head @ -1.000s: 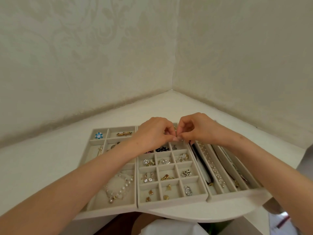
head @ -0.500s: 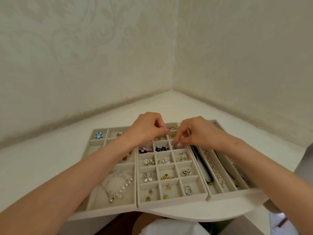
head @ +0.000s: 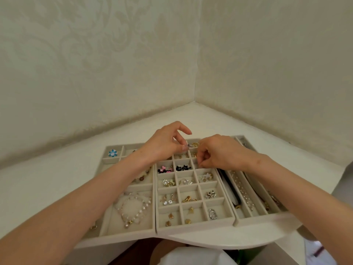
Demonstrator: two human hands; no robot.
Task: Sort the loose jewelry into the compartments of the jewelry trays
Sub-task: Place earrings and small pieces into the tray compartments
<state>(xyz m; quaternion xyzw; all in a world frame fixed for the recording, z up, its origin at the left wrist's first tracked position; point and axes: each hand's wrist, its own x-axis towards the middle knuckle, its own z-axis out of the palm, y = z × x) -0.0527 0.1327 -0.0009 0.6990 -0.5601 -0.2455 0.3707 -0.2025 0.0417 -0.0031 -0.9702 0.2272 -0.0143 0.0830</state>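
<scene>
Three beige jewelry trays lie side by side on the white corner table. The middle tray has many small square compartments with earrings and rings. My left hand hovers over its far rows and pinches a small silver piece between thumb and finger. My right hand has its fingers curled, tips down in a compartment beside the black cat earrings; whether it holds anything is hidden. The left tray holds a pearl necklace and a blue flower ring.
The right tray has long slots with a pearl strand and a dark band. The trays overhang the table's curved front edge. Two papered walls meet in a corner behind. White cloth on my lap shows below.
My hands have drawn apart. The left one moved up and back over the far row with the small piece; the right one lowered its fingertips into a compartment.
</scene>
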